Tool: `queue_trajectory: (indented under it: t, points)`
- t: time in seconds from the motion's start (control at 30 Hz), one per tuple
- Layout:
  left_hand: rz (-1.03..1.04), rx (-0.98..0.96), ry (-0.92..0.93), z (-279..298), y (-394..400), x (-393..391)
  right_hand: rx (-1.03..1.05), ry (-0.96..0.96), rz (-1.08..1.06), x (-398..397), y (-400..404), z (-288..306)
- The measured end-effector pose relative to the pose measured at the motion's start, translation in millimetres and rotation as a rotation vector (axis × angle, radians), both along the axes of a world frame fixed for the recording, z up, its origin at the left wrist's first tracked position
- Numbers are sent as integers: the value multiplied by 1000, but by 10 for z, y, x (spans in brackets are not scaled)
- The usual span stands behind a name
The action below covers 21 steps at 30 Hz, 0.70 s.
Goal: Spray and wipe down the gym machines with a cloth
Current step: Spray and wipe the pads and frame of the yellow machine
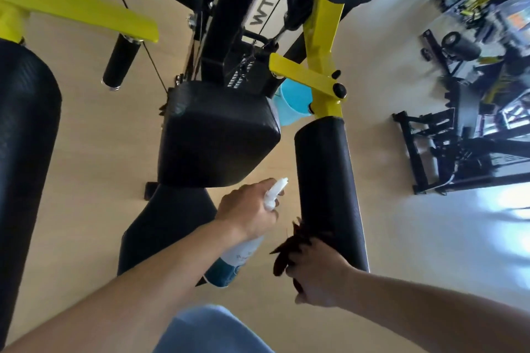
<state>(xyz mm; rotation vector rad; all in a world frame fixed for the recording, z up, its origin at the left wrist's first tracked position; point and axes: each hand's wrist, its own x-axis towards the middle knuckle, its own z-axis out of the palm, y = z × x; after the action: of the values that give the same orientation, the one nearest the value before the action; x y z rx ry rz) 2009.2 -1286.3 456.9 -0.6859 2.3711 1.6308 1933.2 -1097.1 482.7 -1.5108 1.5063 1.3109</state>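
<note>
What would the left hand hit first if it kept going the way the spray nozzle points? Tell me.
Probably the black roller pad. The left hand holds the spray bottle with its nozzle aimed up and to the right, toward that pad's near side. Depth is unclear from one view, so it could instead pass just left of the pad.

Up at the far end, a white plate (pixel 265 6) on the machine's black upright shows the letters "WT" in black, turned sideways, with further characters cut off behind the frame; nearer, the spray bottle (pixel 235 258) carries small print on its pale label, too blurred to read; far right, an orange sign (pixel 517 20) is smeared past reading.
</note>
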Motion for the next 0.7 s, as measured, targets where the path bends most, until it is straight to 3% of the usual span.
queue_trajectory:
  t: [0.1, 0.2, 0.33, 0.4, 0.5, 0.6, 0.7]
  points:
    - [18, 12, -7, -36, -17, 50, -90, 70, 78, -306, -313, -34]
    - [-18, 15, -3, -102, -50, 59, -333, 326, 183, -961, -1041, 59]
    - [-25, 8, -4, -119, -55, 20, -515, 546, 76, -1417, -1648, 224]
    - [43, 19, -4, -115, -61, -1, -495, 510, 96, -1283, -1492, 142]
    - [93, 43, 0, -84, -87, -30, -374, 271, 148, -665, -685, -85]
    - [76, 57, 25, -42, -106, -54, -57, 37, 114, -7, 130, -177]
    - [91, 57, 26, -59, -100, -50, 15, 23, 204, 70, 219, -201]
